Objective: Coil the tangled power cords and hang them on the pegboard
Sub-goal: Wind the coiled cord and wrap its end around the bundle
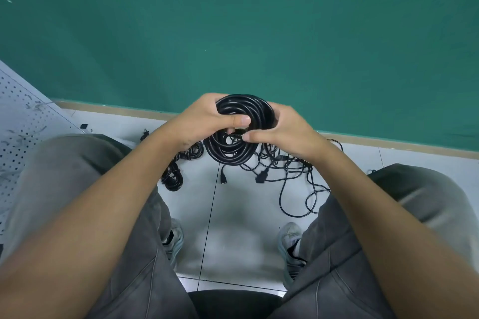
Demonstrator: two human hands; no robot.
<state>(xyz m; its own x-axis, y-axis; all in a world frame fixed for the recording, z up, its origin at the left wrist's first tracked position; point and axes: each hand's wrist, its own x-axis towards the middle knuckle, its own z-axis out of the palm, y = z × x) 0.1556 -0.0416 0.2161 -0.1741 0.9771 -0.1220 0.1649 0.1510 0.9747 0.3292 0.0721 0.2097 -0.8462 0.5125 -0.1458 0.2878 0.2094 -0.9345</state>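
So both hands on the black coiled cord (233, 132): left hand (204, 122) grips its left side, right hand (280, 129) pinches its middle w/ thumb; tangled cords (285, 166) on the floor below right hand.

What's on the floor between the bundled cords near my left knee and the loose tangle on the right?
In the head view, mostly bare white floor tile, with one black plug end lying on it below the held coil.

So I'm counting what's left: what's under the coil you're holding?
Below the coil, loose tangled cords and a plug lie on the floor. The hands and coil hide the rest.
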